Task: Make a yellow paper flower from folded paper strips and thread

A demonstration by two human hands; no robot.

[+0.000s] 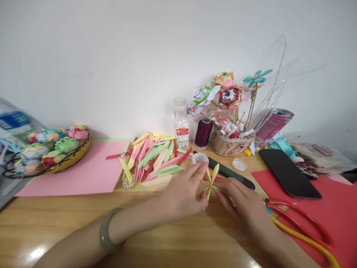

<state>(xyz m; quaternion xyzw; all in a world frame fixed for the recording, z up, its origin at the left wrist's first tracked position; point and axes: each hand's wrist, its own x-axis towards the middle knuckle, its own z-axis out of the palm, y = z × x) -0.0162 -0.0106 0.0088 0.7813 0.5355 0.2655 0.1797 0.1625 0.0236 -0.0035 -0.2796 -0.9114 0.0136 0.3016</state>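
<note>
A small yellow folded-paper flower (214, 175) with narrow petals is held up between my two hands, above the wooden table. My left hand (185, 190), ringed and with a green bangle on its wrist, has its fingers curled at the flower's left side. From the right, my right hand (242, 201) pinches the flower near its centre. Just behind the hands are a small white round cup (200, 159) and a dark green cutter (231, 174). A pile of folded coloured paper strips (156, 154) lies behind my left hand.
Pink paper (97, 171) and a basket of paper flowers (74, 158) are at the left. Behind stand a bottle (182, 130), dark thread (203, 134) and a flower basket (230, 146). At the right are a phone (290, 173), red-handled scissors (304, 219), red paper (337, 219) and a pink can (272, 126).
</note>
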